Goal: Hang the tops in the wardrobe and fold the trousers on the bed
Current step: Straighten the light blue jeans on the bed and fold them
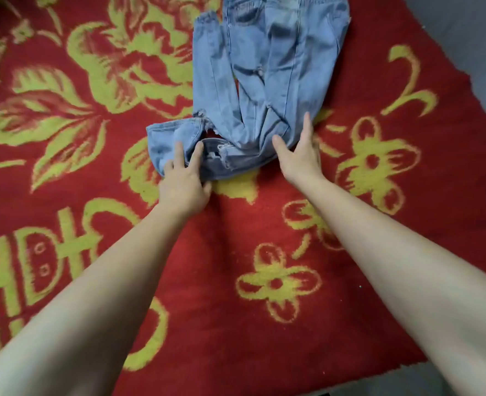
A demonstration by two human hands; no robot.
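Item: one pair of light blue jeans [264,67], lying on the bed's red blanket [236,238] with a yellow-green flower pattern. It sits in the upper middle of your view, straight ahead of both your arms. The far end of the jeans is cut off by the top edge of the picture; the near end is bunched and folded, with frayed, torn spots showing, and lies under your fingers. Your left hand [183,181]: fingers straight and a little spread, laid on the near left corner of the denim, where a part of the cloth turns off to the left; whether your thumb goes under the cloth cannot be told. Your right hand [301,155]: fingers straight and together, thumb spread wide, set against the near right edge of the jeans and touching it. The near folded edge runs between your two hands. Also present: a grey surface [464,30] beyond the blanket's right edge.
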